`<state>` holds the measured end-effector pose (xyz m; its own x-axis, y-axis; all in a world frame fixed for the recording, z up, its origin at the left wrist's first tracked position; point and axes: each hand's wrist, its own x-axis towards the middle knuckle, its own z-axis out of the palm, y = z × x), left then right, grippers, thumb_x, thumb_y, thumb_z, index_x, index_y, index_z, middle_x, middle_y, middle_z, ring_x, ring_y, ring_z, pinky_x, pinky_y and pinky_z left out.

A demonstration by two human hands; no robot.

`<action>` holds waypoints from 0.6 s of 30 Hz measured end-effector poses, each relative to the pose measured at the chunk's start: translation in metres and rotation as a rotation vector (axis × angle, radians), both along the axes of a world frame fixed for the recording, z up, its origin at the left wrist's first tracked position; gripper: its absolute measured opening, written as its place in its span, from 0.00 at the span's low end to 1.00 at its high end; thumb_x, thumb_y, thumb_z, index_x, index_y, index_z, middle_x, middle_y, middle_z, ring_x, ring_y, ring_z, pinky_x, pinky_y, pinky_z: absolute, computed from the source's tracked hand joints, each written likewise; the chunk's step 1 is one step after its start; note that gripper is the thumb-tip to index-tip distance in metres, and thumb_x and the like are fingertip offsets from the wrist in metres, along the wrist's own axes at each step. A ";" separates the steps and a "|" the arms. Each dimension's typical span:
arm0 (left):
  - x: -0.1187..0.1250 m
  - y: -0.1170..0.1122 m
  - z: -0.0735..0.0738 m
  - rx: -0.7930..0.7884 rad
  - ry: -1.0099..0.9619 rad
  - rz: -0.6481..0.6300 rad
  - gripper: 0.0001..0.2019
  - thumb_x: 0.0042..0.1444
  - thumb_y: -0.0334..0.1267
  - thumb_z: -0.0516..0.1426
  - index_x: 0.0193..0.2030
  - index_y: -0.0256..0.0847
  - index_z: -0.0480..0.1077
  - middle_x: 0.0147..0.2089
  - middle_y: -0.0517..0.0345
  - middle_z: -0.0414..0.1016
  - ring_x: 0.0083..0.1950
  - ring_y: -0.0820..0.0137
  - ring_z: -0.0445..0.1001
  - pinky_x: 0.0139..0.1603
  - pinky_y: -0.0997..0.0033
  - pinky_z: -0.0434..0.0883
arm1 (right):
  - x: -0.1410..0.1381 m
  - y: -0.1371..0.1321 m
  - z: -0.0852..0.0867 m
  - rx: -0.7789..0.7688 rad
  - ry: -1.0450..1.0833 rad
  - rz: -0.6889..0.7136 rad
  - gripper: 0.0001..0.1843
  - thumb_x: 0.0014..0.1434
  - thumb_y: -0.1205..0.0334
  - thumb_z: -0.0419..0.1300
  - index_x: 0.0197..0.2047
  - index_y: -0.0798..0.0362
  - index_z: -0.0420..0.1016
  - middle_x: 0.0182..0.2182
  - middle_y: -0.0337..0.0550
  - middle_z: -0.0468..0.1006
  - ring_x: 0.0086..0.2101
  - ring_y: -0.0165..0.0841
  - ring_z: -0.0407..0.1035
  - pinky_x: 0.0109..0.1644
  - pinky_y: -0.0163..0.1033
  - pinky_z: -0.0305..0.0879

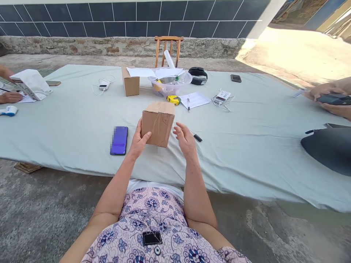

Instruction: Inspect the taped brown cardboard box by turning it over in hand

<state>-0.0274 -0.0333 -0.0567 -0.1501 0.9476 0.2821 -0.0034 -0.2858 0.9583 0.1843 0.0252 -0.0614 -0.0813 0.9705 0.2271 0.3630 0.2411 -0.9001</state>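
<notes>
A small brown cardboard box [159, 122] with tape across its side is held up over the pale cloth-covered table [246, 153]. My left hand [138, 140] grips its lower left side, thumb on the front face. Just right of the box, my right hand [185, 138] hovers with fingers apart and slightly curled, not touching it. A phone with a purple screen [119, 140] lies left of my left hand. A small black cap-like item [197, 137] lies right of my right hand.
Farther back are a second cardboard box [130, 82], a clear plastic bowl [170, 84] with items, a yellow tape measure [173, 99], papers with a pen [193, 99], chargers and a wooden chair [168, 47]. Other people's hands work at the left [10, 96] and right [331, 98] edges.
</notes>
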 end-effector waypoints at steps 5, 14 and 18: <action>0.004 0.011 -0.020 0.001 0.032 0.041 0.42 0.65 0.48 0.58 0.81 0.51 0.44 0.83 0.53 0.50 0.82 0.58 0.54 0.80 0.56 0.58 | -0.011 -0.010 0.009 -0.078 0.102 0.206 0.47 0.57 0.41 0.68 0.75 0.43 0.59 0.68 0.55 0.72 0.61 0.50 0.74 0.59 0.57 0.75; -0.033 0.011 -0.021 -0.204 0.260 0.066 0.42 0.53 0.26 0.54 0.77 0.50 0.61 0.75 0.55 0.67 0.77 0.58 0.65 0.78 0.51 0.63 | -0.011 -0.008 -0.007 -0.197 0.025 0.170 0.50 0.54 0.48 0.68 0.76 0.45 0.57 0.66 0.56 0.73 0.58 0.51 0.76 0.62 0.61 0.74; -0.079 -0.004 0.005 -0.372 0.511 0.555 0.29 0.61 0.28 0.51 0.69 0.44 0.70 0.66 0.50 0.78 0.63 0.60 0.79 0.68 0.58 0.72 | 0.007 -0.013 0.010 -0.196 -0.023 0.138 0.50 0.53 0.48 0.69 0.75 0.47 0.60 0.67 0.57 0.72 0.58 0.50 0.76 0.60 0.59 0.75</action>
